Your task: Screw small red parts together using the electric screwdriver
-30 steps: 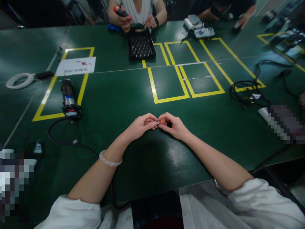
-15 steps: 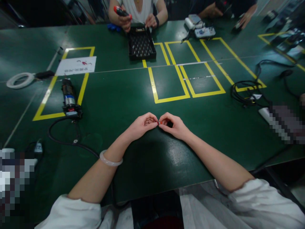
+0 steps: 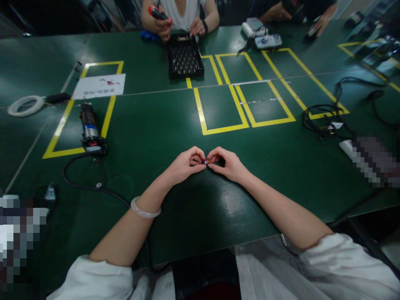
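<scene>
Close together over the near part of the green table, my two hands pinch one small red, orange and silver piece [image 3: 206,161]. My left hand [image 3: 188,163], closed, has thumb and fingertips at the piece's left end. On its right end, my right hand [image 3: 227,164] is closed in the same kind of pinch. The piece is too small for me to tell its kind, and the fingertips cover parts of it. A pale bracelet [image 3: 145,208] circles my left wrist.
Yellow tape outlines mark the green table [image 3: 150,125]. A black motor-like tool [image 3: 90,127] with a cable lies left. Across the table, a person holds a red-black screwdriver [image 3: 160,15] over a black tray [image 3: 185,74]. Coiled black cable [image 3: 321,118] lies right.
My fingertips have shifted slightly on the small piece, and more of it shows between them. Both hands stay in nearly the same place.
</scene>
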`<state>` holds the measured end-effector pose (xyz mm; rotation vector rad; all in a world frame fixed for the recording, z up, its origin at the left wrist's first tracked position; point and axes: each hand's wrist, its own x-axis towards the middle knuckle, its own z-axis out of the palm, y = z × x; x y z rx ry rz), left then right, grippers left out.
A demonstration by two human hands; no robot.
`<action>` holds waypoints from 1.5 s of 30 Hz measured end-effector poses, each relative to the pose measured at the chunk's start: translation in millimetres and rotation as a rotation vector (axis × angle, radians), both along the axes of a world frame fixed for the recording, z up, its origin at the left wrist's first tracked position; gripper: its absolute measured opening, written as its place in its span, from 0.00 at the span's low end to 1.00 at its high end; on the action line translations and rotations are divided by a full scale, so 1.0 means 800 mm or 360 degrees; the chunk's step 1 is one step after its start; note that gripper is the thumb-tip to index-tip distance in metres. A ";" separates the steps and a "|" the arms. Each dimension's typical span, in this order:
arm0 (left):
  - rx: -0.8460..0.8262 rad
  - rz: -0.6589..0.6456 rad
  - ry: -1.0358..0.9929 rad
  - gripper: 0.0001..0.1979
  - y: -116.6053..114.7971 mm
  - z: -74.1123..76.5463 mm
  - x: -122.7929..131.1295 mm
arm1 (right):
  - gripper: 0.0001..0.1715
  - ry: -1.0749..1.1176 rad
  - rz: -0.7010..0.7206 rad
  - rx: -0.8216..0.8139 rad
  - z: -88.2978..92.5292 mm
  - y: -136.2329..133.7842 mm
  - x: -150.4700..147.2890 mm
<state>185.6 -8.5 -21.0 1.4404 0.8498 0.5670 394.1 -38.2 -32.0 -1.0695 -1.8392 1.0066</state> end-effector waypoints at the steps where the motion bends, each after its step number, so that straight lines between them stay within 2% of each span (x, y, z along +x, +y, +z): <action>1: 0.0001 0.0000 -0.0002 0.15 0.000 0.000 0.000 | 0.08 -0.0003 -0.0002 0.0001 0.000 0.000 0.000; 19: -0.0007 -0.0004 -0.0008 0.15 0.001 0.001 -0.002 | 0.08 -0.0021 -0.0011 0.0052 -0.001 0.000 0.003; 29: -0.0032 0.0013 -0.0004 0.16 0.000 0.008 0.000 | 0.07 0.0053 0.0016 -0.0047 -0.001 -0.001 0.002; 38: -0.0050 0.0032 0.0005 0.17 -0.002 0.012 0.001 | 0.10 -0.0025 0.0029 0.0061 0.001 -0.002 0.001; 42: 0.0003 0.0021 0.0046 0.18 -0.002 0.011 0.001 | 0.07 -0.0072 0.0020 0.0087 0.002 -0.002 0.002; 45: 0.0156 0.0018 0.0190 0.21 0.003 0.017 -0.008 | 0.07 -0.0067 -0.0021 0.0096 0.001 0.001 0.005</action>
